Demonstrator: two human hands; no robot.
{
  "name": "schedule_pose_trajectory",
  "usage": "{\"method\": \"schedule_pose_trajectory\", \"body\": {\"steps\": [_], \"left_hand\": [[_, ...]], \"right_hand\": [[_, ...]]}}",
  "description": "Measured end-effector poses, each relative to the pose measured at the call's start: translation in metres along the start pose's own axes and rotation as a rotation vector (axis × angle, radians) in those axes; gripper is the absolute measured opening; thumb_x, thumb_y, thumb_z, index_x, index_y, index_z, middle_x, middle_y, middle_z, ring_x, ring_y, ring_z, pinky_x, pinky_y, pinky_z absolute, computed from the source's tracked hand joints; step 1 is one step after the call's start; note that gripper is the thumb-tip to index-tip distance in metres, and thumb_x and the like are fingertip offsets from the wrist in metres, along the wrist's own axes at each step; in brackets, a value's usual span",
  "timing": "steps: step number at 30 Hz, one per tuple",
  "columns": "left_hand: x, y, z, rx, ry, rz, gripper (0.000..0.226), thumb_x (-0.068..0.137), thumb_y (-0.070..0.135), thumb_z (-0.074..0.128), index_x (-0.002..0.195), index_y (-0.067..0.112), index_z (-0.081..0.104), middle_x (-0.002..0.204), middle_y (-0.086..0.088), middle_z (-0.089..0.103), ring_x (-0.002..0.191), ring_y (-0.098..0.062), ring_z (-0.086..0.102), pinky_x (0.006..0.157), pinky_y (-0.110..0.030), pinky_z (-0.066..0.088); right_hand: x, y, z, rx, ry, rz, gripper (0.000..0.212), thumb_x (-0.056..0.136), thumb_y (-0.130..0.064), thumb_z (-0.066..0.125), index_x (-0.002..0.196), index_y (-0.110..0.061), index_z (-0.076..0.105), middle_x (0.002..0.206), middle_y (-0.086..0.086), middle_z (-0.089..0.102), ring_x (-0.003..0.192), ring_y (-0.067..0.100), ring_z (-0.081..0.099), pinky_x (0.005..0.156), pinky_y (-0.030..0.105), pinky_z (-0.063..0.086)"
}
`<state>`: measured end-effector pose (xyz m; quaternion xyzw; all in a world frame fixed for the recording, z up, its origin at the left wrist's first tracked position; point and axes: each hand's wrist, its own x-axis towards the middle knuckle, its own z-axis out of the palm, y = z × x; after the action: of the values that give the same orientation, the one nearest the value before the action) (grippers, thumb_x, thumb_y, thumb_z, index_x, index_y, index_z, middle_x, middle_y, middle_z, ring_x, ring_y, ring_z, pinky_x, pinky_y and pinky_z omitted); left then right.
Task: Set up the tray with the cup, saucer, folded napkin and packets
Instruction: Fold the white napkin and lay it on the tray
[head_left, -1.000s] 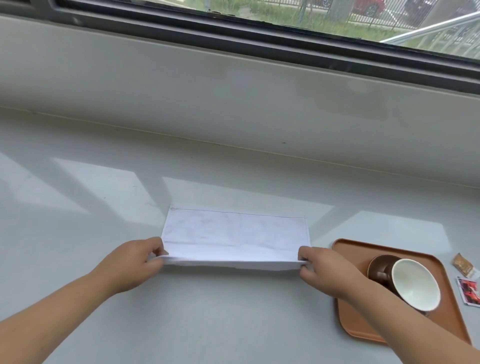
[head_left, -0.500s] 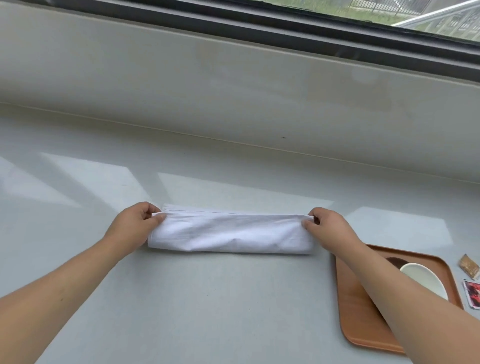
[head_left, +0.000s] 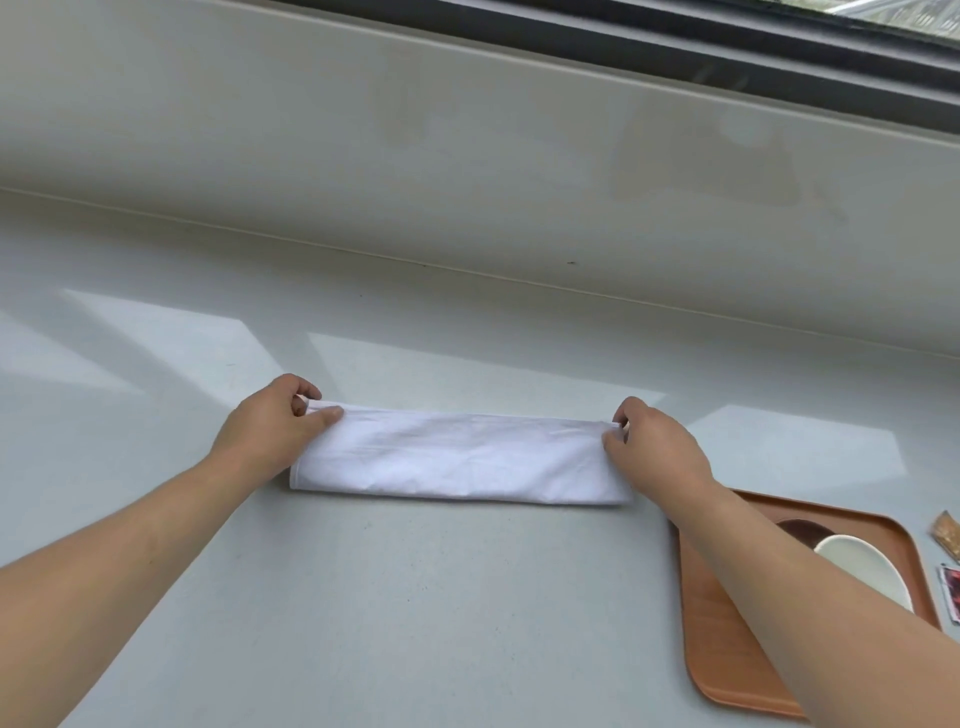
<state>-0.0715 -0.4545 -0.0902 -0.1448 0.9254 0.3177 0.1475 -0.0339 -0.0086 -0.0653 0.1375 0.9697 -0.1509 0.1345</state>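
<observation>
On the desk ahead, folded napkin lies flat; left hand and right hand pinch its far corners, fingers closed on cloth.

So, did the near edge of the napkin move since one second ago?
Yes. The near edge was carried away from the person, toward the wall, and folded over; the napkin is now a narrower strip, pinched at both ends by left hand and right hand.

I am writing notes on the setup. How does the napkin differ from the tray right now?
The napkin is white, soft cloth; the tray is rigid and orange-brown. The napkin is pinched at its ends by the left hand and right hand; the tray is untouched. Both lie flat on the counter.
</observation>
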Motion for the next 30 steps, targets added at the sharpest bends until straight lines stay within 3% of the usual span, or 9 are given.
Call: {"method": "schedule_pose_trajectory", "body": {"steps": [4,10,13,16,19,21,24,26,30], "left_hand": [[-0.001,0.007,-0.002,0.25,-0.087,0.126,0.047,0.074,0.057,0.083,0.105,0.039,0.053,0.098,0.009,0.054,0.087,-0.016,0.06,0.071,-0.035,0.047],[-0.002,0.02,-0.009,0.328,-0.157,0.156,0.023,0.084,0.04,0.074,0.075,0.027,0.058,0.089,0.003,0.059,0.074,-0.013,0.057,0.058,-0.032,0.038],[-0.006,0.022,-0.013,0.231,-0.277,0.078,0.02,0.086,0.032,0.073,0.08,0.018,0.059,0.084,-0.002,0.065,0.07,-0.018,0.056,0.058,-0.033,0.038],[-0.017,0.022,-0.017,0.098,-0.391,-0.013,0.014,0.087,0.023,0.074,0.091,0.018,0.061,0.094,-0.007,0.066,0.074,-0.022,0.06,0.06,-0.032,0.046],[-0.034,0.024,-0.019,-0.146,-0.516,-0.151,0.025,0.088,0.012,0.072,0.108,0.022,0.06,0.106,-0.012,0.07,0.084,-0.032,0.075,0.065,-0.038,0.062],[-0.048,0.027,-0.019,-0.259,-0.606,-0.221,0.035,0.089,0.007,0.07,0.117,0.023,0.058,0.109,-0.018,0.074,0.083,-0.033,0.078,0.068,-0.04,0.065],[-0.068,0.032,-0.017,-0.346,-0.696,-0.288,0.041,0.089,0.006,0.069,0.125,0.022,0.057,0.092,-0.017,0.078,0.07,-0.027,0.074,0.066,-0.036,0.063],[-0.081,0.034,-0.017,-0.383,-0.758,-0.311,0.042,0.09,0.007,0.069,0.127,0.021,0.057,0.079,-0.012,0.077,0.067,-0.025,0.072,0.067,-0.034,0.063],[-0.102,0.037,-0.017,-0.466,-0.864,-0.324,0.047,0.089,0.008,0.07,0.133,0.02,0.056,0.085,-0.014,0.078,0.072,-0.025,0.073,0.073,-0.035,0.062]], "right_hand": [[-0.016,-0.009,0.006,-0.076,0.139,-0.142,0.031,0.087,-0.017,0.065,0.116,-0.013,0.056,0.106,0.006,0.061,0.095,0.032,0.057,0.068,0.039,0.047],[-0.054,-0.039,0.028,-0.113,0.118,-0.471,0.031,0.08,-0.018,0.073,0.108,-0.011,0.063,0.098,0.009,0.061,0.087,0.034,0.058,0.072,0.044,0.051],[-0.072,-0.058,0.044,-0.141,0.061,-0.606,0.03,0.081,-0.024,0.068,0.109,-0.014,0.062,0.097,0.006,0.058,0.086,0.032,0.055,0.073,0.045,0.05],[-0.089,-0.08,0.058,-0.163,0.013,-0.706,0.035,0.082,-0.033,0.063,0.112,-0.017,0.058,0.099,0.005,0.056,0.087,0.03,0.052,0.075,0.044,0.051],[-0.106,-0.1,0.071,-0.149,-0.024,-0.754,0.049,0.082,-0.043,0.062,0.123,-0.019,0.052,0.11,0.004,0.055,0.094,0.029,0.051,0.08,0.043,0.05],[-0.115,-0.111,0.078,-0.146,-0.029,-0.772,0.062,0.079,-0.047,0.065,0.133,-0.019,0.048,0.121,0.005,0.054,0.101,0.03,0.051,0.085,0.043,0.049],[-0.128,-0.125,0.085,-0.125,-0.017,-0.786,0.072,0.078,-0.051,0.067,0.139,-0.02,0.045,0.13,0.008,0.053,0.109,0.032,0.051,0.09,0.043,0.049],[-0.137,-0.131,0.088,-0.084,0.008,-0.797,0.065,0.081,-0.048,0.065,0.137,-0.019,0.048,0.127,0.009,0.055,0.107,0.033,0.053,0.087,0.043,0.049],[-0.152,-0.134,0.091,-0.048,0.002,-0.834,0.059,0.079,-0.044,0.063,0.132,-0.019,0.051,0.122,0.005,0.056,0.103,0.03,0.054,0.086,0.042,0.049]]}}
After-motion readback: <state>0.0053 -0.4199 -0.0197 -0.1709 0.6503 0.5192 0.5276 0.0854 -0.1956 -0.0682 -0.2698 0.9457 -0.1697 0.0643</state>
